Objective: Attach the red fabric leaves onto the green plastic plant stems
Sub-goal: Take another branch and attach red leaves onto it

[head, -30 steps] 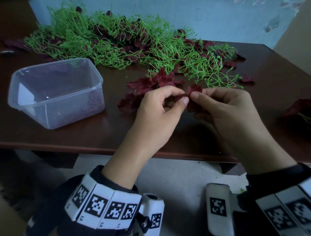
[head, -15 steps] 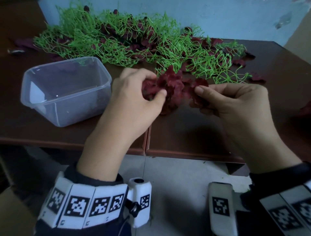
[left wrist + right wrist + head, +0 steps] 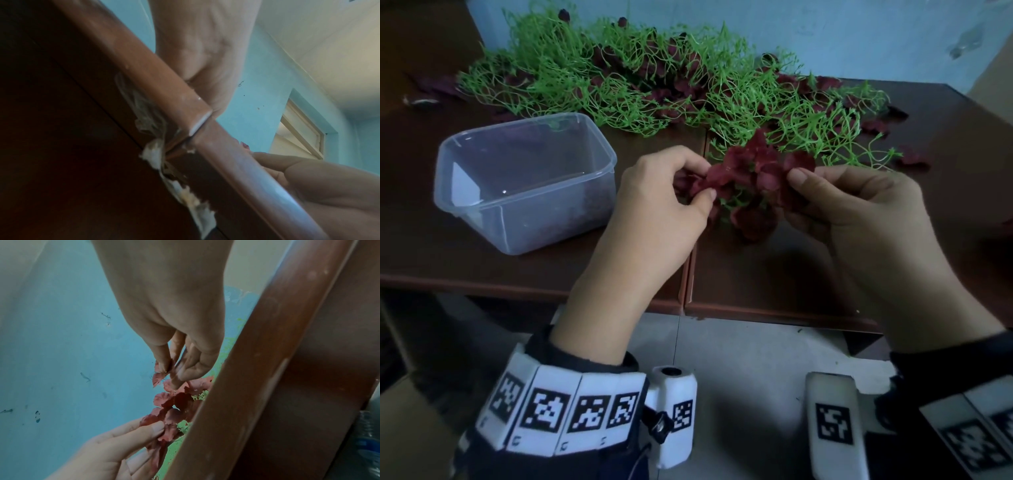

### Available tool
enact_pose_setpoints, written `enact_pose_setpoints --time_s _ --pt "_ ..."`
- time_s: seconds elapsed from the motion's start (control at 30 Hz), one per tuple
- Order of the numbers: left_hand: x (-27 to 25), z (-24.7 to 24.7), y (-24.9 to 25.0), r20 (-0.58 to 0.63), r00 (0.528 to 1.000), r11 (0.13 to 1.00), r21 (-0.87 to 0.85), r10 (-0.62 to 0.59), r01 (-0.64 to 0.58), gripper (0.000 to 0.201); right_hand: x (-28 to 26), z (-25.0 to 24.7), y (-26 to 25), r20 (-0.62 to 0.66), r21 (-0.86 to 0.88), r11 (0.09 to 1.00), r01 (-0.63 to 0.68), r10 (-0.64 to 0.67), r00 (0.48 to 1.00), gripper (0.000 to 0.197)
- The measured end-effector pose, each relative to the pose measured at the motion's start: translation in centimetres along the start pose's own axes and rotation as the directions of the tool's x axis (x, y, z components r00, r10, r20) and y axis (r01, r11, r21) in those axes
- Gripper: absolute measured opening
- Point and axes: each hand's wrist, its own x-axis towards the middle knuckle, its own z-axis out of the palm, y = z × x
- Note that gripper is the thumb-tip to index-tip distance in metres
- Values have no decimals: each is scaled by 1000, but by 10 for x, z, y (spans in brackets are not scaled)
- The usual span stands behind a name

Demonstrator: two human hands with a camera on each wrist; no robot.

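Note:
A sprig of dark red fabric leaves (image 3: 755, 174) on a green plastic stem (image 3: 736, 202) hangs just above the brown table (image 3: 791, 274), held between both hands. My left hand (image 3: 707, 188) pinches a leaf at the sprig's left end. On the right end, my right hand (image 3: 796, 185) pinches another leaf with thumb and fingers. The right wrist view shows my right hand (image 3: 166, 369) from below, nipping a small leaf, while my left hand (image 3: 158, 430) grips the leaves (image 3: 174, 404) lower in that picture. The left wrist view shows mostly the table's underside.
A big tangle of green plastic stems (image 3: 654, 85) mixed with red leaves fills the back of the table. A clear plastic tub (image 3: 524, 181) stands left of my left hand. Loose red leaves (image 3: 911, 157) lie at the right. The table's front edge (image 3: 756, 308) runs below my wrists.
My left hand left the small leaf that both hands pinched, reached to the leaf sprig and took its left end. The sprig is now spread between both hands, its green stem showing.

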Motion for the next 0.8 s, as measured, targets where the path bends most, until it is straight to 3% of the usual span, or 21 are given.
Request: enact_pose_setpoints --time_s 0.1,0.27,0.53,0.67,0.8 --pt "0 0 -1 48 998 990 -128 -51 57 23 1 -2 -1 17 63 995 -72 71 997 27" --pt "2 1 -1 154 978 918 -349 -142 188 20 0 -5 -4 57 71 990 -124 120 991 21" --pt "-2 10 8 254 952 799 -529 -174 287 16 -5 0 -9 187 55 985 -165 152 971 15" --pt "-4 14 9 245 952 771 -565 -184 295 21 -4 0 -11 175 146 972 -186 160 971 14" --pt "-4 16 11 180 969 801 -549 -167 240 34 -3 0 -12 155 212 957 -197 166 974 13"
